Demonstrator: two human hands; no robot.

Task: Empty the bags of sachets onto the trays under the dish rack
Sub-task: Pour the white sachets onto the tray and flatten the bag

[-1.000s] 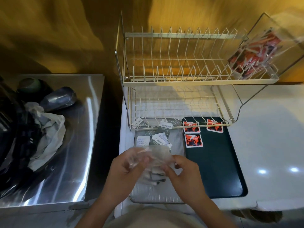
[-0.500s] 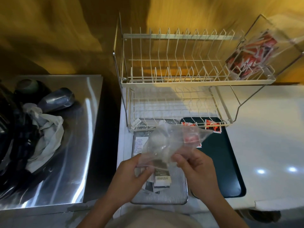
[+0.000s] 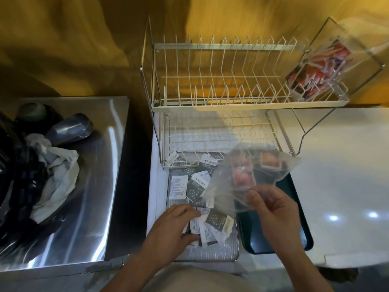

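1. Right hand is pinching the empty clear bag above the trays.
2. Left hand fingers are resting loosely curled on sachets piled in the clear tray.
3. Second bag is sitting on the rack.

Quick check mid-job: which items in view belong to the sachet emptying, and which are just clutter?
Job: clear bag in right hand; left hand on dark sachets; clear tray; dark tray; red sachet bag; dish rack.
Clutter: grey cloth; metal cup.

just one head cam, looking steeply down and forward, close over the white wire two-tier dish rack and white countertop.
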